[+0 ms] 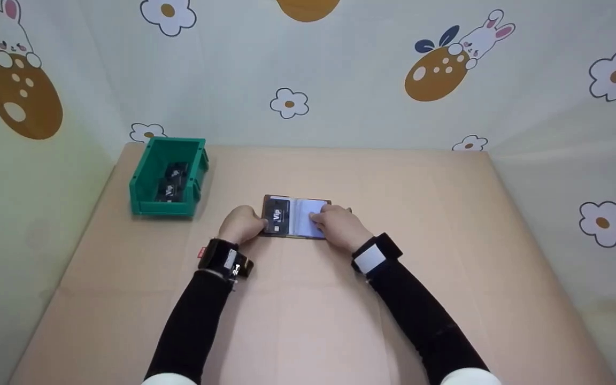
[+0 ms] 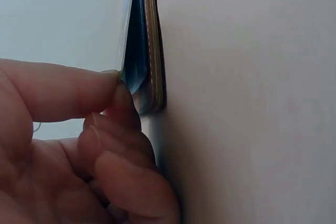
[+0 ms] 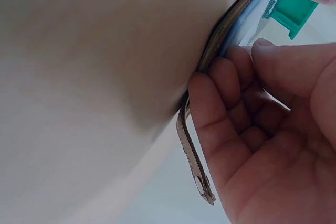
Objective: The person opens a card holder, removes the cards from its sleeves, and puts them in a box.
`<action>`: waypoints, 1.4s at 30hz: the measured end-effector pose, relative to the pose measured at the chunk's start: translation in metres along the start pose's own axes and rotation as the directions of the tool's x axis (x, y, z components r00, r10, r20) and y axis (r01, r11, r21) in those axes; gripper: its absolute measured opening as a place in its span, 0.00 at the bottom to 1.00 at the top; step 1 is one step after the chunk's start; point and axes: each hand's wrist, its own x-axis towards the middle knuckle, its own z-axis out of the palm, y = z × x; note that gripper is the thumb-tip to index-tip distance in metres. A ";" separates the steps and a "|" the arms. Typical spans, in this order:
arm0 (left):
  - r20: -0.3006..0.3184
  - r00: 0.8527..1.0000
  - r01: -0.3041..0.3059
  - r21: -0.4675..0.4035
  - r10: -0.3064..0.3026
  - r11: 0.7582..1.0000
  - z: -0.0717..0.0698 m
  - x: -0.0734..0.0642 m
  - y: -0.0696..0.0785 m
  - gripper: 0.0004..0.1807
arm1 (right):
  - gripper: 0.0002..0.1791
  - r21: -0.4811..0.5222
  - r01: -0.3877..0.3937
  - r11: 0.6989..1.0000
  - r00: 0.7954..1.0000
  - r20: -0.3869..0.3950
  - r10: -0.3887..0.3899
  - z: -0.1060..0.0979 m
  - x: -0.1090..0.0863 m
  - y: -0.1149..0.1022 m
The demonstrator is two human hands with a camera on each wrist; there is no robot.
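Observation:
A brown card holder (image 1: 298, 216) lies open on the table, its clear plastic sleeves spread. Under the left sleeve is a black card (image 1: 277, 215) printed "Vip". My left hand (image 1: 241, 224) is at the holder's left edge; in the left wrist view its thumb and forefinger pinch the rim of a clear sleeve (image 2: 126, 35), lifted a little off the cover. On the other side, my right hand (image 1: 343, 227) pinches the right-hand sleeves (image 3: 252, 22) between thumb and curled fingers. A strap with a snap (image 3: 191, 150) sticks out past those fingers.
Toward the back left of the table (image 1: 308, 321) stands a green bin (image 1: 161, 209) with several black "Vip" cards (image 1: 171, 184) inside. Patterned cloth walls (image 1: 361, 80) rise at the back and both sides.

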 end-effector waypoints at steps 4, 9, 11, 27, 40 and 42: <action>0.013 1.000 0.014 -0.017 -0.014 1.000 -0.003 0.000 -0.003 0.12 | 0.14 0.015 0.002 1.000 1.000 -0.001 -0.002 0.000 0.000 0.000; 0.030 0.999 0.021 -0.037 -0.020 0.999 -0.003 0.001 -0.004 0.12 | 0.13 0.020 0.004 1.000 1.000 -0.009 -0.004 0.000 0.000 0.000; 0.040 0.999 0.025 -0.045 -0.024 0.999 -0.003 0.001 -0.003 0.12 | 0.13 0.022 0.001 1.000 1.000 -0.010 0.000 0.000 0.000 0.001; 0.094 0.995 0.031 -0.197 -0.013 0.980 -0.015 0.002 0.002 0.12 | 0.13 0.026 0.019 0.999 1.000 -0.022 -0.018 0.001 0.000 0.002; -0.099 0.995 -0.041 -0.348 0.007 0.937 -0.059 -0.008 -0.003 0.12 | 0.12 0.017 0.053 0.998 0.998 -0.044 -0.053 0.002 -0.001 0.004; -0.118 0.993 -0.035 -0.368 -0.009 0.929 -0.071 -0.011 -0.009 0.14 | 0.12 0.016 0.051 0.999 0.998 -0.041 -0.050 0.002 -0.001 0.004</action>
